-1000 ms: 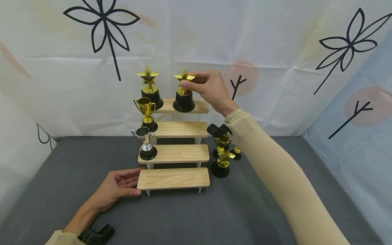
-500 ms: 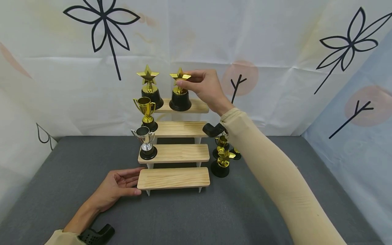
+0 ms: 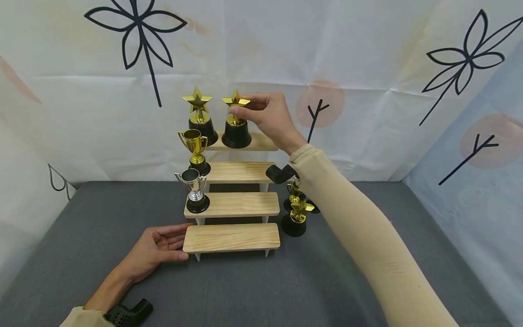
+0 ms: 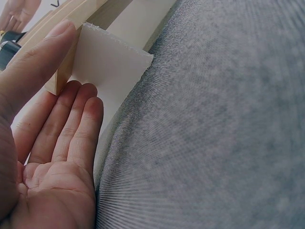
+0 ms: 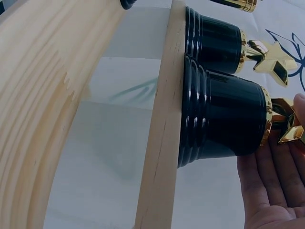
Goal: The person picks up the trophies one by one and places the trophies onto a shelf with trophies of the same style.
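On the top step of a wooden tiered stand [image 3: 231, 238], my right hand [image 3: 269, 116] pinches a gold star trophy [image 3: 236, 134] by its star. Its black base rests on the step, as the right wrist view shows. To its left stands another star trophy [image 3: 202, 129]. A gold cup trophy [image 3: 195, 145] occupies the left end of the second step down, and a silver cup trophy [image 3: 197, 197] that of the third. My left hand [image 3: 153, 252] lies at the lowest step's left end, fingers nearly straight; in the left wrist view its fingertips [image 4: 88, 90] touch the white support [image 4: 109, 67].
Right of the stand, several more trophies are grouped on the grey cloth [image 3: 327, 263], a star trophy [image 3: 295, 222] in front and a gold cup [image 3: 293, 195] behind. My right forearm [image 3: 359, 227] partly covers them. A printed white backdrop [image 3: 261, 45] hangs close behind the stand.
My right hand has moved left with the star trophy along the top step, bringing it nearer the other star trophy. The left hand has stayed put.
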The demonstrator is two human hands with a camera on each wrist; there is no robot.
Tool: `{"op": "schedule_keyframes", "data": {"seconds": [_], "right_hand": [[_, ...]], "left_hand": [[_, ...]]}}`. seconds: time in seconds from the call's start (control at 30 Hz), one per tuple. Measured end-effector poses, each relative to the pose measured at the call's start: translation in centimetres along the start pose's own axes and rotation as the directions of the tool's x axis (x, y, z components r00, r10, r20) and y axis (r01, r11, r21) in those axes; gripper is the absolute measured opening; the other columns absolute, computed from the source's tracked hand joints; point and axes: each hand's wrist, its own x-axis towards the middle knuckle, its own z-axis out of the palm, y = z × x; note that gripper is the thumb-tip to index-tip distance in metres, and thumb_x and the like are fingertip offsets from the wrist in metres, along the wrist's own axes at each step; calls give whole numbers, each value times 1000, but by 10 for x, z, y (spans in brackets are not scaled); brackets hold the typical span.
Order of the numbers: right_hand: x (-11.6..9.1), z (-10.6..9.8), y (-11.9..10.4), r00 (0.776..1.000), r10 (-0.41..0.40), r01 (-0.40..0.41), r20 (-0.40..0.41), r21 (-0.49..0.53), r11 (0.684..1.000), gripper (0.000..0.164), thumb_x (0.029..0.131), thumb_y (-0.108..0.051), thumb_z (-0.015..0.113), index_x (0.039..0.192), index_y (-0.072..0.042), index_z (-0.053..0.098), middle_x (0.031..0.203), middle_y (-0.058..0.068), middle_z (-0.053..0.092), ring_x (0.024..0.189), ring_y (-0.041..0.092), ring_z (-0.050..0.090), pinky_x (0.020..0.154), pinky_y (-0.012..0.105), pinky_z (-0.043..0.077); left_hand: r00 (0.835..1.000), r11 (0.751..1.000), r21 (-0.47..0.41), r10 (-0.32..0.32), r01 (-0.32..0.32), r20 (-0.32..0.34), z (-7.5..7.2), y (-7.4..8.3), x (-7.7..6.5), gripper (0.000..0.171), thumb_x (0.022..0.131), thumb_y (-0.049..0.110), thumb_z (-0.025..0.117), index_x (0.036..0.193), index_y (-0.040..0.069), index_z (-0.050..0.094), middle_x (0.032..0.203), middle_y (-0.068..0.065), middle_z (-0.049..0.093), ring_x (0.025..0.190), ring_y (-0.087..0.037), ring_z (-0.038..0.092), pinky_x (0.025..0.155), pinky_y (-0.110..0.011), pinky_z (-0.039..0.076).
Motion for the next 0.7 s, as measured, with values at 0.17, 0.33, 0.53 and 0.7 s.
{"op": "schedule_keyframes", "data": {"seconds": [0.17, 0.33, 0.53, 0.7], "right_hand": [[1, 2, 1, 1000, -19, 19, -3, 1, 1000, 29, 90, -3, 77, 118, 7, 72, 103, 17, 73, 92, 23, 72, 90, 33, 61], [2, 4, 1, 999, -34, 34, -3, -6, 999, 29, 90, -4, 77, 116, 7, 72, 103, 17, 73, 93, 23, 71, 90, 33, 61], [3, 4, 2, 999, -32, 32, -2, -1, 999, 29, 90, -4, 77, 116, 8, 72, 104, 17, 73, 95, 24, 71, 90, 32, 61], [4, 5, 2, 1000, -29, 29, -3, -1, 1000, 28, 90, -3, 77, 116, 8, 72, 103, 18, 73, 93, 24, 71, 89, 33, 61]], "left_hand": [[1000, 1000, 3, 1, -1, 4, -1, 0, 0, 76, 81, -17, 74, 142, -27, 31, 136, -2, 63, 124, -17, 61, 101, -35, 54], [1000, 1000, 2, 2, -2, 5, 0, 0, 0, 76, 80, -17, 74, 142, -27, 31, 136, -4, 62, 124, -17, 61, 101, -35, 54], [1000, 1000, -1, 12, -12, 6, 0, 2, -1, 74, 81, -18, 73, 142, -27, 32, 137, -7, 62, 124, -18, 61, 101, -35, 54], [1000, 1000, 2, 19, -19, 9, 1, 3, -1, 72, 83, -18, 72, 142, -27, 32, 138, -10, 61, 123, -18, 61, 100, -35, 54]]}}
